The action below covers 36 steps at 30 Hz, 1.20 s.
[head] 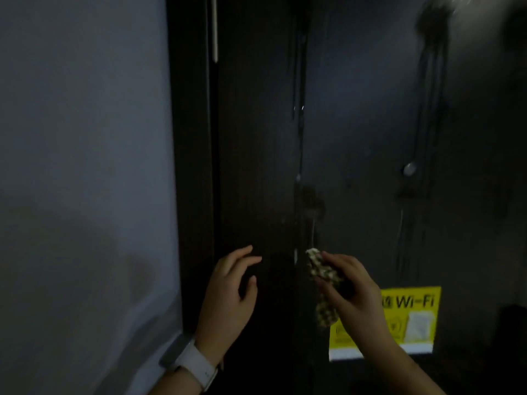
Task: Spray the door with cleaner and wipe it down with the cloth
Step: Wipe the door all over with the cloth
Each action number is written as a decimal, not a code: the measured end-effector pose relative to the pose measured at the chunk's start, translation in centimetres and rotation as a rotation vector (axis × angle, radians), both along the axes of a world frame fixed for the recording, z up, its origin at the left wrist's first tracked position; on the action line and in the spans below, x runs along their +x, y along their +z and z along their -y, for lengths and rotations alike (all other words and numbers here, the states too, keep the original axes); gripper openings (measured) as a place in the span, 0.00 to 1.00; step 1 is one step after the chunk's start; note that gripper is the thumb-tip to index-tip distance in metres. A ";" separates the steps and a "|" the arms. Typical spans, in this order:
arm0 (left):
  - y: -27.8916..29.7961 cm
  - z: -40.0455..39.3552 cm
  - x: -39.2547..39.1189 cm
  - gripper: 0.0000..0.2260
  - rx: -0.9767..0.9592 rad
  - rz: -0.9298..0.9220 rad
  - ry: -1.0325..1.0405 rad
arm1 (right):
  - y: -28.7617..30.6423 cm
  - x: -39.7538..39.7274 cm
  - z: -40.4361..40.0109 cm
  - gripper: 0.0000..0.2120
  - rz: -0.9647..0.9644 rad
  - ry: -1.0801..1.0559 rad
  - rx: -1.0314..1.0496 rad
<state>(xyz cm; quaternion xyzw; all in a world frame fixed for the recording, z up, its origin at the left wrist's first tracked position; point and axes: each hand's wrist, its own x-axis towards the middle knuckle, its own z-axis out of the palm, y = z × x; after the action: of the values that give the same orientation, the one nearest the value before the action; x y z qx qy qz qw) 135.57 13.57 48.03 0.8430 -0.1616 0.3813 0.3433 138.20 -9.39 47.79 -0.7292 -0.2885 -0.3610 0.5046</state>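
The dark door (pixel 356 124) fills most of the dim view, with a pale wall (pixel 85 166) to its left beyond the dark frame (pixel 194 166). Wet streaks run down the door's surface – one line near its left edge, others further right, above a small round metal fitting (pixel 409 169).

The right hand (pixel 352 292) is raised in front of the door, low down, just left of a yellow Wi-Fi sticker (pixel 410 317) stuck to the door. Its fingers (pixel 339 262) are curled around a bunched, speckled cloth (pixel 323 276); the cloth's upper end pokes out above the fingertips, close to the door's left-hand streak, and its lower end hangs out below the palm. Whether the cloth touches the door cannot be told.

The left hand (pixel 231 292) is held up left of the cloth, apart from it – fingers loosely spread and holding nothing, in front of the door's left part near the frame. A white watch band (pixel 196 363) circles its wrist.
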 end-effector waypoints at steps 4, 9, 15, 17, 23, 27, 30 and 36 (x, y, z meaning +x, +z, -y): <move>9.2 -0.5 3.6 0.19 0.177 0.255 0.106 | 7.6 3.4 1.2 0.25 0.245 -0.112 -0.083; 19.5 -0.9 8.4 0.21 0.442 0.477 0.359 | 16.2 8.0 1.9 0.21 0.404 -0.219 -0.121; 26.8 -2.0 12.2 0.24 0.585 0.505 0.568 | 23.5 11.3 0.9 0.17 0.490 -0.327 -0.093; 27.1 -2.4 13.1 0.23 0.620 0.532 0.616 | 24.2 11.9 -0.1 0.17 0.522 -0.325 -0.046; 26.4 -2.5 14.5 0.25 0.667 0.627 0.698 | 22.9 12.9 -1.0 0.18 0.772 -0.310 -0.512; 26.4 -2.6 14.9 0.25 0.655 0.655 0.697 | 28.3 14.1 2.2 0.17 0.666 -0.599 -0.200; 26.3 -2.6 15.0 0.26 0.652 0.672 0.688 | 29.9 13.7 -0.5 0.16 0.717 -0.563 -0.205; 26.3 -2.5 15.0 0.25 0.648 0.691 0.695 | 26.5 13.2 0.1 0.19 0.884 -0.488 -0.668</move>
<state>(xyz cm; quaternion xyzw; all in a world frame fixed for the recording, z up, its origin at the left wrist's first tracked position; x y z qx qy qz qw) 150.61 16.03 74.32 0.7352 -0.0866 0.6555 -0.1494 151.40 -9.47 74.27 -0.6743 -0.3928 -0.6252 -0.0165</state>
